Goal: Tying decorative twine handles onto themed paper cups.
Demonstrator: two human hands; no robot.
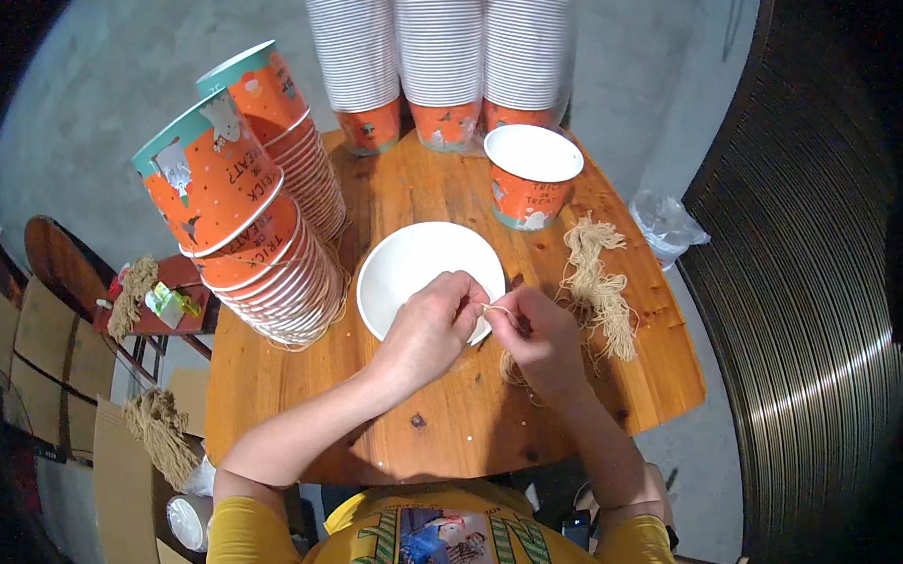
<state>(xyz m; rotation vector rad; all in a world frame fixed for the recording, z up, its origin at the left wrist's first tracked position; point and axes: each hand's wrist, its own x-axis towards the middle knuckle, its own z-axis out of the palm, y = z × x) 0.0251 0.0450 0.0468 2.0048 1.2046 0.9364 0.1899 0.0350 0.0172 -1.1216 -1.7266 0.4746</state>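
Note:
My left hand [435, 317] and my right hand [538, 334] meet over the near right rim of an open white-lined bucket [411, 259]. Both have their fingertips pinched on a thin beige cord [492, 308], stretched short between them. The bucket stands on the wooden table, seen into from above. Whether the cord passes through its rim is hidden by my fingers. Beside my right hand lies a bundle of loose beige cords [601, 287], with a few more strands partly under that hand.
Two nested stacks of upside-down orange paper buckets [271, 248] rise at the left, cord loops hanging around them. An upright orange bucket [534, 180] stands back right. Three plastic-wrapped bucket stacks [442, 54] line the far edge. Cardboard [131, 492] and a small red table [194, 301] are left.

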